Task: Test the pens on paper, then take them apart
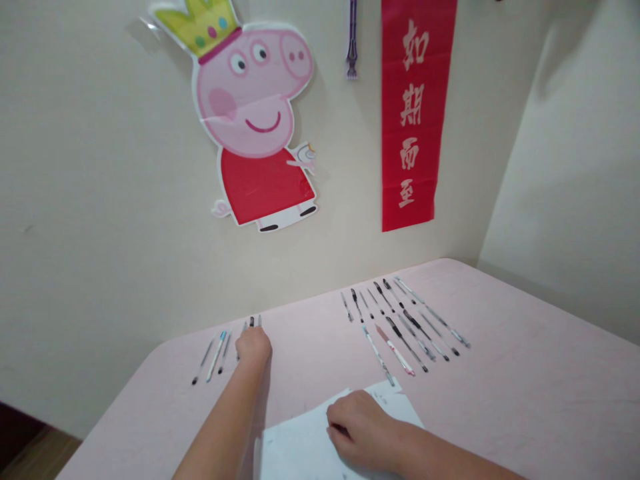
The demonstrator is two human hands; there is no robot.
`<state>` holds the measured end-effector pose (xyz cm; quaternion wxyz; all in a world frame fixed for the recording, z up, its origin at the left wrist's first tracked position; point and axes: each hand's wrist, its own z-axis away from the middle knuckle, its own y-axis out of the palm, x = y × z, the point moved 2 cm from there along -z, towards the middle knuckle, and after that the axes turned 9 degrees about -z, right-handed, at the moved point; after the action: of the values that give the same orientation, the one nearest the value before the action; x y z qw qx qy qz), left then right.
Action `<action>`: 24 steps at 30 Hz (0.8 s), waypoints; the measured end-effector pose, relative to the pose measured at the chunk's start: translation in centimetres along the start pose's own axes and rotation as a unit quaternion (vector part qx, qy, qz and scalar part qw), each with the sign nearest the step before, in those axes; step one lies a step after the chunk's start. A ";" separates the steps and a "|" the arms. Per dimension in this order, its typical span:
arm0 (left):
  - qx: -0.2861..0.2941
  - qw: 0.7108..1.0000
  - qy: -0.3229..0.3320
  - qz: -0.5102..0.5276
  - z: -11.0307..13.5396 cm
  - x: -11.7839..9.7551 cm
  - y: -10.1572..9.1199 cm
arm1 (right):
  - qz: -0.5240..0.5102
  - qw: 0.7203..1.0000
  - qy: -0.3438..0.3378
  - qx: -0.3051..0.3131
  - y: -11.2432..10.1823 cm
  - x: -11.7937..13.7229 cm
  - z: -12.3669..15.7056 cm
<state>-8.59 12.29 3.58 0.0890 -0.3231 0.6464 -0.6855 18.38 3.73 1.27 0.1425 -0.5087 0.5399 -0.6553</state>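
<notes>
My left hand (253,344) reaches to the far left part of the table, curled down over a row of pens. Its fingertips are hidden, so what they hold cannot be made out. Tips of a black-capped pen (252,321) and a grey pen (259,321) stick out behind it. Left of it lie a clear pen (225,352), a blue-and-white pen (216,357) and another thin pen (203,362). Loosely curled with nothing visible in it, my right hand (365,430) rests on white paper sheets (295,443) at the near edge.
Two rows of several pens lie at the right, including a black-capped pen (406,343) and a pink-and-white pen (395,350). The pink tabletop (525,373) meets the wall behind. A pig cutout (265,180) and a red banner (413,133) hang there.
</notes>
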 end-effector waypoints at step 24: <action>0.072 0.935 0.339 0.082 13.7 -18.3 -7.8 | -0.080 0.994 -0.059 -0.050 0.4 -0.4 0.1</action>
<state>15.55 12.00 4.34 -0.0563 -0.0107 0.6111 -0.7895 18.48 3.80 0.77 0.0962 -0.5943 0.5202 -0.6058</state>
